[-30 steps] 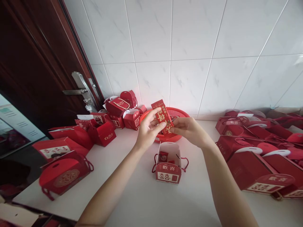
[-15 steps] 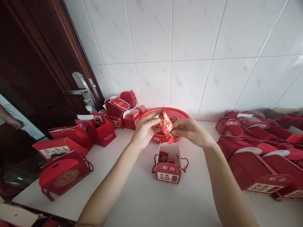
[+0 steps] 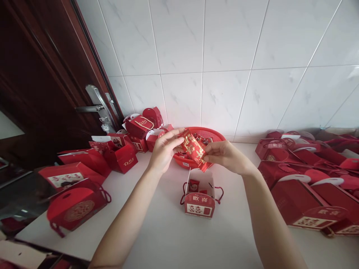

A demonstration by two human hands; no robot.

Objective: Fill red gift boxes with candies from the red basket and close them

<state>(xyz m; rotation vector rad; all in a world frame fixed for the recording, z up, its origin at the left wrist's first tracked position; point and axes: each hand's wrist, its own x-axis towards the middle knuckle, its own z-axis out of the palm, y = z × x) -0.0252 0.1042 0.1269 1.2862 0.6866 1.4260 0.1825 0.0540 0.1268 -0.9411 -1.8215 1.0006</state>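
Note:
A shiny red packet with gold lettering (image 3: pixel 193 148) is stretched between my hands, above the front of a red plastic basket (image 3: pixel 214 133). My left hand (image 3: pixel 167 149) pinches its upper left end between thumb and fingers. On its lower right end, my right hand (image 3: pixel 224 157) closes thumb and fingertips. Inside the basket lie small wrapped pieces, partly hidden by the packet and hands. Just below stands an open red gift box (image 3: pixel 199 207) with rope handles at its sides. A small red wrapped piece (image 3: pixel 194 185) shows inside it.
Several red gift boxes (image 3: pixel 78 209) stand along the left side of the white table (image 3: pixel 179 243). More red boxes (image 3: pixel 303 201) are packed closely on the right. A tiled wall (image 3: pixel 224 67) rises behind, and a dark wooden door (image 3: pixel 50 67) is at left.
The packet has turned its printed face more toward me and lies flatter. My left hand has shifted slightly left. The person at the far left has gone from view.

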